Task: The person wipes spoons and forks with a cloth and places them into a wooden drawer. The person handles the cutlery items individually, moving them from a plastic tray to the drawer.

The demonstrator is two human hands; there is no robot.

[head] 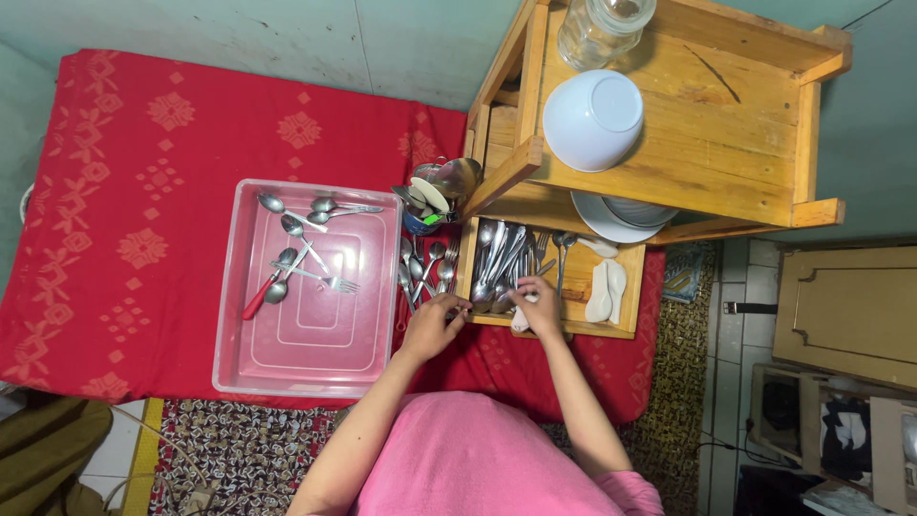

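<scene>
Spoons (497,263) in wooden tray (626,287), hands (435,323) touching

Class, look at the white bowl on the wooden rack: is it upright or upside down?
Upside down. The white bowl shows its round base ring facing the camera, rim down on the wooden rack.

Bright red cloth (143,191) with paler diamond motifs, see-through pink tray (315,354) on it, pale yellowish wooden rack (726,143) at 1 o'clock holding a white bowl (592,119), and a brown-and-cream speckled rug (239,444) at 7 o'clock.
</scene>
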